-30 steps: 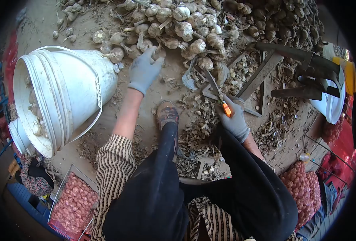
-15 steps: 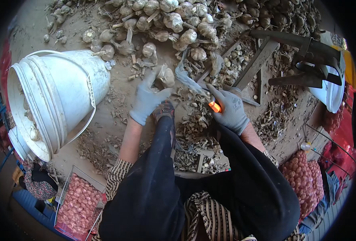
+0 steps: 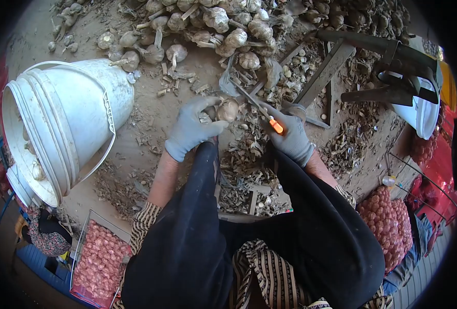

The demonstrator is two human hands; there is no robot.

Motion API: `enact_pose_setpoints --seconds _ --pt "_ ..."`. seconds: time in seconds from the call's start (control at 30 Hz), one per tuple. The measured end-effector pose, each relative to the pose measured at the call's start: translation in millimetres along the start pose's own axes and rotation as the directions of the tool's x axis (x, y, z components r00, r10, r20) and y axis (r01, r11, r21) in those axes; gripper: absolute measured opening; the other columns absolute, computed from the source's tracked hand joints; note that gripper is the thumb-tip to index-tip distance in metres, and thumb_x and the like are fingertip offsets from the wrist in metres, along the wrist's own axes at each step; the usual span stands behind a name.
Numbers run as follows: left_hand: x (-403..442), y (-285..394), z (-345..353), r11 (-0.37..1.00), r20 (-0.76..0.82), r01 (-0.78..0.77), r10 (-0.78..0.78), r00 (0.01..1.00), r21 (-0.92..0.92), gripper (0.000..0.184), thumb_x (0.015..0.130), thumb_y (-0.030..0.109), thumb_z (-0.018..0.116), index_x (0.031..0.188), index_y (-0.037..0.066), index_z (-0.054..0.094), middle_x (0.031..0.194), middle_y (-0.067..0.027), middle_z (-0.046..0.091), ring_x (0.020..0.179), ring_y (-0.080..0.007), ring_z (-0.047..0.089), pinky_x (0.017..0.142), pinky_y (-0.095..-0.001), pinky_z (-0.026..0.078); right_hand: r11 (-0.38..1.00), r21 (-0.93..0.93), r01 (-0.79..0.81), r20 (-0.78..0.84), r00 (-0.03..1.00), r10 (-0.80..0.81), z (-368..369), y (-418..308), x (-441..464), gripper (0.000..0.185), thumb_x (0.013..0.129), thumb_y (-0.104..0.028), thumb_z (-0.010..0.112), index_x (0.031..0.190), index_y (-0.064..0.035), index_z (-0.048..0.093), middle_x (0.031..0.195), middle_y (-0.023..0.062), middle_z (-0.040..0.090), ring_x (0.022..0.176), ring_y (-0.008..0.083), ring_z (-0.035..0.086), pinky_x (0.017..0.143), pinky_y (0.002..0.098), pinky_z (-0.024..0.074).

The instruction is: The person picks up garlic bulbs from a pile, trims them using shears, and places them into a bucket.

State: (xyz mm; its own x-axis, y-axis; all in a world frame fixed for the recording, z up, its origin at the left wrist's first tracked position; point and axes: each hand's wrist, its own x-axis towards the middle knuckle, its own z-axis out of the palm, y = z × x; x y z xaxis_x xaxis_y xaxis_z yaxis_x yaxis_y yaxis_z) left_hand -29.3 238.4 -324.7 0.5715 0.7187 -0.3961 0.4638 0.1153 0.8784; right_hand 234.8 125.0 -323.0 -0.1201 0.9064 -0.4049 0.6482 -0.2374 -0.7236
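To the left of your left hand [image 3: 192, 127], a big white bucket [image 3: 97, 95] lies on its side, its mouth turned away from that hand and garlic bulbs [image 3: 38, 171] showing inside; a smaller white container [image 3: 20, 184] sits by its rim. Nearer your body and farther left than that hand, a crate [image 3: 88, 219] is filled with pinkish bulbs [image 3: 102, 257]. Well out to the right of your right hand [image 3: 292, 138], another white bucket [image 3: 423, 114] stands partly behind a dark metal frame [image 3: 317, 77], and you cannot tell what it holds. Nearer your body on that same side, a net bag [image 3: 387, 226] bulges with pinkish bulbs. Your gloved left hand is partly curled, thumb and fingers closed about a garlic bulb [image 3: 228, 109] at its right side. Your gloved right hand is closed round the orange handle of the knife [image 3: 276, 125], with the blade reaching out beyond the fingers. The knife's long axis runs slantwise, its tip pointing away from your body and toward the left, just beyond the held bulb; whether blade and bulb touch, you cannot tell. Farther out than both hands lies a heap of garlic [image 3: 218, 23] with stems on.
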Motion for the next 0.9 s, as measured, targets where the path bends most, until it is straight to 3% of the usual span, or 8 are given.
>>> enact_pose_setpoints --seconds 0.23,0.37,0.4,0.5,0.53,0.63,0.73,0.9 --pt "-51 9 -31 0.185 -0.144 -0.136 -0.030 0.989 -0.973 0.071 0.069 0.034 0.081 0.124 -0.002 0.052 0.108 -0.0188 0.056 0.072 -0.0166 0.054 0.059 -0.0265 0.043 0.843 0.525 -0.118 -0.165 0.958 0.237 15 14 2 0.039 0.093 -0.014 0.068 0.127 0.0031 0.059 0.078 0.0065 0.065 0.073 0.0083 0.056 0.069 0.0272 0.0482" --pt "-132 80 -171 0.476 -0.606 -0.662 0.293 0.740 -0.579 0.086 0.070 0.039 0.080 0.130 -0.013 0.046 0.118 -0.0242 0.051 0.083 -0.0256 0.056 0.068 -0.0283 0.050 0.880 0.449 -0.153 -0.129 0.964 0.233 10 13 0 0.042 0.093 -0.014 0.067 0.131 -0.0005 0.058 0.077 0.0088 0.064 0.072 0.0094 0.055 0.068 0.0275 0.0475" --pt "-138 120 -163 0.761 -0.916 -0.648 0.244 0.318 -0.022 0.084 0.077 0.034 0.076 0.138 -0.013 0.043 0.136 -0.0298 0.049 0.110 -0.0327 0.060 0.088 -0.0322 0.053 0.899 0.418 -0.128 -0.155 0.965 0.210 10 13 0 0.042 0.093 -0.015 0.068 0.132 -0.0014 0.058 0.078 0.0102 0.064 0.073 0.0104 0.056 0.069 0.0282 0.0479" --pt "-141 138 -200 0.592 -0.779 0.548 0.594 0.200 0.591 0.058 0.089 0.018 0.069 0.136 -0.010 0.050 0.134 -0.0245 0.057 0.122 -0.0293 0.057 0.104 -0.0405 0.048 0.902 0.418 -0.106 -0.153 0.971 0.185 10 13 3 0.044 0.093 -0.016 0.068 0.133 -0.0012 0.058 0.080 0.0112 0.065 0.073 0.0114 0.057 0.071 0.0287 0.0488" --pt "-130 140 -201 -0.027 -0.474 0.728 0.742 0.474 0.685 0.052 0.089 0.017 0.070 0.134 -0.005 0.055 0.125 -0.0203 0.063 0.114 -0.0305 0.062 0.102 -0.0409 0.048 0.886 0.448 -0.119 -0.142 0.969 0.202 10 11 4 0.046 0.093 -0.016 0.068 0.135 -0.0008 0.057 0.082 0.0122 0.065 0.075 0.0112 0.059 0.072 0.0287 0.0493" --pt "-84 112 -154 0.420 -0.584 0.472 0.760 0.284 0.776 0.047 0.082 0.006 0.072 0.128 0.000 0.061 0.129 -0.0154 0.060 0.117 -0.0306 0.057 0.101 -0.0426 0.045 0.933 0.358 -0.041 -0.217 0.968 0.126 5 1 6 0.048 0.092 -0.015 0.069 0.135 -0.0002 0.056 0.083 0.0129 0.067 0.077 0.0120 0.061 0.074 0.0292 0.0498" --pt "1 73 -106 0.475 -0.337 -0.121 0.759 0.557 0.871 0.042 0.078 -0.004 0.065 0.118 0.009 0.066 0.117 -0.0111 0.064 0.104 -0.0294 0.062 0.090 -0.0406 0.051 0.938 0.338 -0.071 -0.180 0.974 0.139 8 8 3 0.049 0.091 -0.014 0.069 0.136 0.0002 0.055 0.086 0.0151 0.068 0.080 0.0142 0.063 0.076 0.0302 0.0503" --pt "105 -37 -78 0.367 -0.084 -0.037 0.308 0.947 0.929 0.041 0.083 0.005 0.061 0.123 0.013 0.059 0.120 -0.0104 0.057 0.105 -0.0329 0.063 0.084 -0.0438 0.054 0.942 0.328 -0.078 -0.157 0.978 0.135 5 3 3 0.049 0.091 -0.015 0.069 0.136 -0.0018 0.056 0.086 0.0179 0.068 0.077 0.0230 0.067 0.075 0.0330 0.0509"
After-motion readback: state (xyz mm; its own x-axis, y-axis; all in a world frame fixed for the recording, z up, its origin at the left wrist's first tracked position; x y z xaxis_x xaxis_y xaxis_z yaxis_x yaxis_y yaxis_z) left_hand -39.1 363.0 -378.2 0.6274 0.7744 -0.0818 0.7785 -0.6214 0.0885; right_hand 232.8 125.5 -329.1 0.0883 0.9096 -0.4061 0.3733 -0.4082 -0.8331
